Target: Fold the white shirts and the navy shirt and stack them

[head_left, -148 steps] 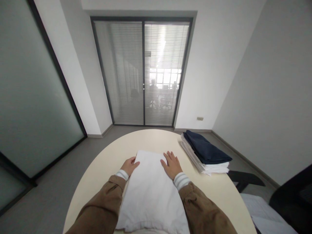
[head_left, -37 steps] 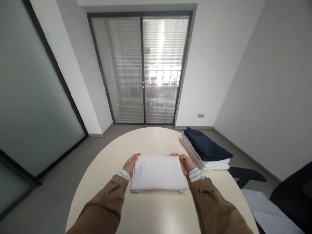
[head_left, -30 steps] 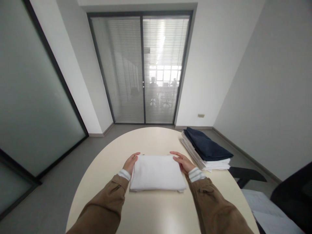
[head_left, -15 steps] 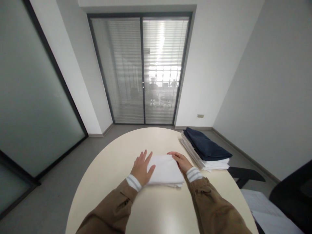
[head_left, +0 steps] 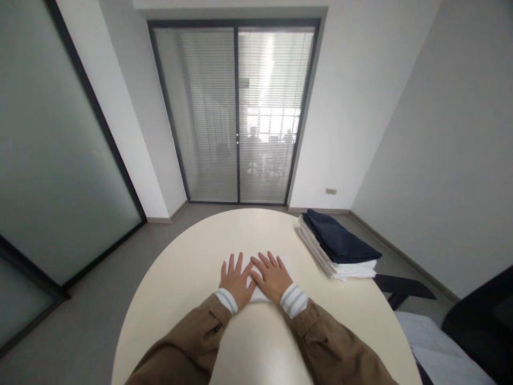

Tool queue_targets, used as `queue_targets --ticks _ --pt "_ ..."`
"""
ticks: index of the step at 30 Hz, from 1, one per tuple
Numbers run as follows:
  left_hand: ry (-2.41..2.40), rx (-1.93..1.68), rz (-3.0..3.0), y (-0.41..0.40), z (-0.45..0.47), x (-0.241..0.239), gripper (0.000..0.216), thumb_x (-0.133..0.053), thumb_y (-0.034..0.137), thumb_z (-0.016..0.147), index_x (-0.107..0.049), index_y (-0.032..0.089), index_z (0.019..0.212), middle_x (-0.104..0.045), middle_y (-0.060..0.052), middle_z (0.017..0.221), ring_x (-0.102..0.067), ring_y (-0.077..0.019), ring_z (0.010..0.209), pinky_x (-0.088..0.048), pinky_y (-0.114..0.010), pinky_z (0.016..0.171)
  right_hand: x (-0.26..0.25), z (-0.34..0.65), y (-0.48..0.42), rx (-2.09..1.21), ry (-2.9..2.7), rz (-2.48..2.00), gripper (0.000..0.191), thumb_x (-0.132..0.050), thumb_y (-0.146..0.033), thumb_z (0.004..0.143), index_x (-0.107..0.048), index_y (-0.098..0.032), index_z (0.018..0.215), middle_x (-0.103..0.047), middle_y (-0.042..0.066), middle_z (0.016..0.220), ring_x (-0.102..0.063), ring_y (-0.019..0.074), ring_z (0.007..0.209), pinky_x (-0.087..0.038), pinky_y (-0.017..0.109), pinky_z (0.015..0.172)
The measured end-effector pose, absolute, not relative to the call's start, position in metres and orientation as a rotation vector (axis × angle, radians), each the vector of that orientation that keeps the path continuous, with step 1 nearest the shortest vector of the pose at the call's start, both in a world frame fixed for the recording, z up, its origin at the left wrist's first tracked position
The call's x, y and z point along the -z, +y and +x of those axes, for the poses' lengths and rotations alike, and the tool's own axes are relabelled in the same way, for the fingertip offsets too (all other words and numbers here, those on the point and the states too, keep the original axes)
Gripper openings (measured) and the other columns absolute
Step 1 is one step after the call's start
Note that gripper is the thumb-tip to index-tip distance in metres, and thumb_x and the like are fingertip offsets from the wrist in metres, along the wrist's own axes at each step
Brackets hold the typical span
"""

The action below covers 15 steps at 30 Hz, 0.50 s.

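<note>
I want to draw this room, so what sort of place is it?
It looks like an office or meeting room: there's a round table, a black chair and tall blinds.

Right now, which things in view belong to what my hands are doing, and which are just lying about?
Belongs:
left hand and right hand, spread on the cloth
white cloth
table, beneath it
stack, probably: folded cloth too

Just about:
chair
white item by it, unclear what
door
</note>
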<state>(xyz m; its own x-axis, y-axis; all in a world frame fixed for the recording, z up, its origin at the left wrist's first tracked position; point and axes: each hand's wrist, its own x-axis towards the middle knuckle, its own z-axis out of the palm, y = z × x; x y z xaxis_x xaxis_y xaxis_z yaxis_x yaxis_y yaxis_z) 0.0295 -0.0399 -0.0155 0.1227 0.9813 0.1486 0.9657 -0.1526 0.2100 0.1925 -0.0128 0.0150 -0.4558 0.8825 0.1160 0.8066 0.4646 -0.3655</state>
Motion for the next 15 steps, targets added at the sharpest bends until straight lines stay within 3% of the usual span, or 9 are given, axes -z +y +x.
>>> queue_targets --ticks 5,9,15 --pt "2.003 -0.25 2.208 -0.034 0.027 0.014 0.065 -0.028 0.045 0.097 -0.031 0.012 0.153 -0.019 -0.014 0.162 -0.012 -0.0329 0.15 -0.012 -0.053 0.12 0.004 0.196 -0.009 -0.299 -2.369 -1.673 0.065 -0.029 -0.064 0.095 -0.035 -0.032 0.151 -0.027 0.003 0.16 -0.014 0.0332 0.149 -0.006 0.053 0.118" --pt "2.066 -0.255 2.214 -0.031 0.028 0.015 0.071 -0.033 0.051 0.094 -0.029 0.01 0.153 -0.022 -0.018 0.16 -0.015 -0.0343 0.149 -0.013 -0.053 0.119 0.005 0.2 -0.006 -0.278 -2.348 -1.728 0.071 -0.036 -0.069 0.09 -0.035 -0.031 0.151 -0.026 0.005 0.161 -0.016 0.0356 0.148 -0.008 0.05 0.117" --pt "2.075 -0.339 2.224 -0.028 0.029 0.015 0.071 -0.04 0.053 0.09 -0.04 0.011 0.148 -0.029 -0.021 0.157 -0.017 -0.0387 0.148 -0.011 -0.057 0.118 0.009 0.2 -0.006 -0.281 -2.343 -1.706 0.071 -0.039 -0.066 0.09 -0.036 -0.03 0.151 -0.026 0.007 0.161 -0.017 0.0364 0.148 -0.009 0.051 0.117"
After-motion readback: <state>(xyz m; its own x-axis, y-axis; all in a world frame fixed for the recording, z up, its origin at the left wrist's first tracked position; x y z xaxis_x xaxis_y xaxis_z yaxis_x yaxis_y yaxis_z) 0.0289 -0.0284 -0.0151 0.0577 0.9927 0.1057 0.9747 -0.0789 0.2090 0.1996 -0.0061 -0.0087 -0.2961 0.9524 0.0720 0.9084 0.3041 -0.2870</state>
